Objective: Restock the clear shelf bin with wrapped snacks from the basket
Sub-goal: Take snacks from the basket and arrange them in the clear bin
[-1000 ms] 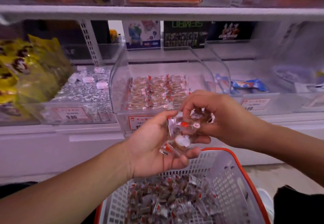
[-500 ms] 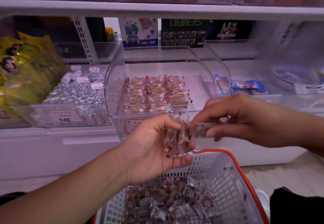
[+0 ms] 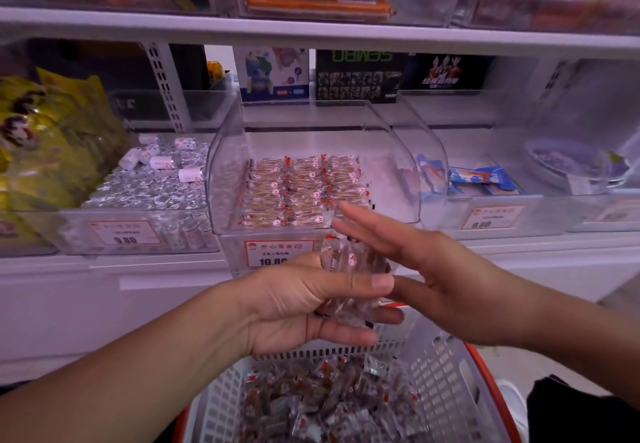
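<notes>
While cupped in left hand [image 3: 294, 307], small bunch of wrapped snacks [image 3: 349, 279] pinched between thumb and curled fingers [image 3: 349, 337], just in front of clear shelf bin [image 3: 311, 179] front edge, above basket [image 3: 446, 373] far rim. Right hand [image 3: 426, 269] beside bunch, fingers straight and slightly spread, holding nothing. Judged light, small, crinkly and slippery in clear film; likely to slide apart, so best taken flat across wrapper body. Look: clear wrappers, tan filling, red-white marks. Rows in bin cover left part of floor; right side bare.
</notes>
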### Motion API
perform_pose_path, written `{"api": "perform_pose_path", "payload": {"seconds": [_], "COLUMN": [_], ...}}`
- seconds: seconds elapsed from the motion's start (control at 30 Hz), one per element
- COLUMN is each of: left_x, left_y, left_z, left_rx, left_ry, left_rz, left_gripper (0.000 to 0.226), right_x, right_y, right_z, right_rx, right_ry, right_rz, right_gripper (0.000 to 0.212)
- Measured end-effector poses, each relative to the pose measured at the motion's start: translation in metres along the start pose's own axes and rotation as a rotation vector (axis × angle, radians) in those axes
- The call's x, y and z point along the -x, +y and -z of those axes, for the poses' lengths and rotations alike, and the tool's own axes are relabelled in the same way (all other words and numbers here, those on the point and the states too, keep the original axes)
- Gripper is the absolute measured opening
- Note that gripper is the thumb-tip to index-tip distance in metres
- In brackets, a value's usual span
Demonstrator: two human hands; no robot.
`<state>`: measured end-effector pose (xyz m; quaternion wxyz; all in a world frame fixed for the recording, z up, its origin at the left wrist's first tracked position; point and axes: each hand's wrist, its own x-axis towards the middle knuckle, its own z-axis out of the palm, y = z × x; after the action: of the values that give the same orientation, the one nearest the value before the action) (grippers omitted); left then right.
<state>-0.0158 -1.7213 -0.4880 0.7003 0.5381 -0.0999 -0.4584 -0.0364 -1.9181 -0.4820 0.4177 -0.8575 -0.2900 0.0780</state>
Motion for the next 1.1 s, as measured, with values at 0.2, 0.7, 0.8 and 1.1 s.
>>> {"api": "perform_pose_path", "payload": {"seconds": [0.2,0.7,0.8,1.1], "left_x": [-0.003,-0.001,-0.011,-0.034], "left_y": [0.003,0.082,0.075,0.056], "left_z": [0.0,0.043,0.056,0.078], "left_rx": [-0.464,-0.216,-0.374,-0.587], "left_ry": [0.074,0.72,0.842,0.937], "left_rz": [0.011,-0.363,-0.458,-0.379], "left_gripper": [0.025,0.045,0.029,0.02], "right_x": [-0.005,-0.092,-0.127,-0.157], "right_y": [-0.016,-0.041,-0.016,0.033], "right_z": [0.01,0.097,0.102,0.058], "right_rx": [0.002,0.638,0.883,1.017], "right_ry": [0.028,0.069,-0.119,-0.359], "right_rz": [-0.024,-0.065,-0.211,-0.265], "right_gripper": [0.069,0.026,0.03,0.039]}}
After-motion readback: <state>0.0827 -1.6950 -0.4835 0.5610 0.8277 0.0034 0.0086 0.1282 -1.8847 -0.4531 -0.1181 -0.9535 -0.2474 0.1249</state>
